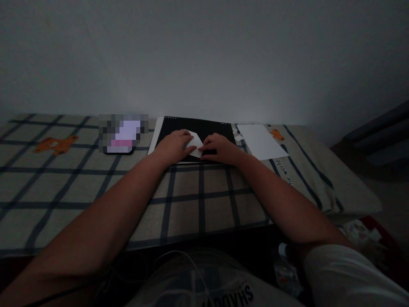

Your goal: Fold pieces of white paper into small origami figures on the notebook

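From where I stood, the small white paper (196,144) lay on a black board (198,123), between the two hands; the left hand (175,145) rested on its left side, its grip spread, with paper showing between thumb and fingers; the right hand (220,147) touched its right edge, though in that dim light I could not tell whether its grip was pinched together or only pressing. The paper seemed likely to weigh almost nothing, bendy, quick to crease and easy to tear, and apt to slide; it looked best held by its edges, one side pinned flat and the other taken between thumb and finger. I counted one small paper; one black board, with a white edge showing along its left; one larger white sheet (262,143) to the right, apart from the hands; one phone (123,136) well off to the left, its screen lit; and two orange bears, one at the left (59,144) and one at the right (277,134), on the checked surface (188,183).
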The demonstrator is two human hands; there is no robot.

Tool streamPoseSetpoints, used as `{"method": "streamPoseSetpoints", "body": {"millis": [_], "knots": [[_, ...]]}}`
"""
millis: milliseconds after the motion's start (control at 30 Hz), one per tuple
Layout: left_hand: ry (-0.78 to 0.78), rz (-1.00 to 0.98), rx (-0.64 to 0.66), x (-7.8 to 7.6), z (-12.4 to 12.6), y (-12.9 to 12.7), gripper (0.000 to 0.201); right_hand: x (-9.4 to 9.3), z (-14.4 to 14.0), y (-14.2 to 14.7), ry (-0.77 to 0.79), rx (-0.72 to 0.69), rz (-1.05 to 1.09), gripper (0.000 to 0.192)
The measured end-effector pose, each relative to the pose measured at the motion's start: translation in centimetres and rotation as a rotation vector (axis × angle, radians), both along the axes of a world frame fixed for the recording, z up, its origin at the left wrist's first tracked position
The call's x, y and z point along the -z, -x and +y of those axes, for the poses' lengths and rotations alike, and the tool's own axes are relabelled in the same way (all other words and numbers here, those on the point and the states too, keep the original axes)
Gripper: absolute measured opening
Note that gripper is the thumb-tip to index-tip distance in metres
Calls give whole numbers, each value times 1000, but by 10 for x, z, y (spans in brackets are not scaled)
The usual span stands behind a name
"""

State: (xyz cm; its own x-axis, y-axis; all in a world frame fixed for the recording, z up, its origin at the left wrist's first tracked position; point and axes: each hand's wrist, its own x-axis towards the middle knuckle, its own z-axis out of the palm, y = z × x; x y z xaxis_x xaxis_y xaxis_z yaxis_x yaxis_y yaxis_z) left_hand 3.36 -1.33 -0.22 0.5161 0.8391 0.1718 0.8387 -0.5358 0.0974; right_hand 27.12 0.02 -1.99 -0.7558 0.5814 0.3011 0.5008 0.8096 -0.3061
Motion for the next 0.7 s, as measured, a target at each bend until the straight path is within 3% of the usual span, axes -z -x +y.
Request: {"method": "streamPoseSetpoints", "body": {"millis": [233, 433, 700], "knots": [[12, -47, 78, 5, 5, 2, 46, -7, -5, 5, -140, 20, -94, 20], [57, -92, 166, 10, 9, 3, 47, -8, -7, 6, -162, 10, -118, 22], [85, -57, 168, 8, 9, 3, 47, -8, -7, 8, -184, 31, -175, 28]]}}
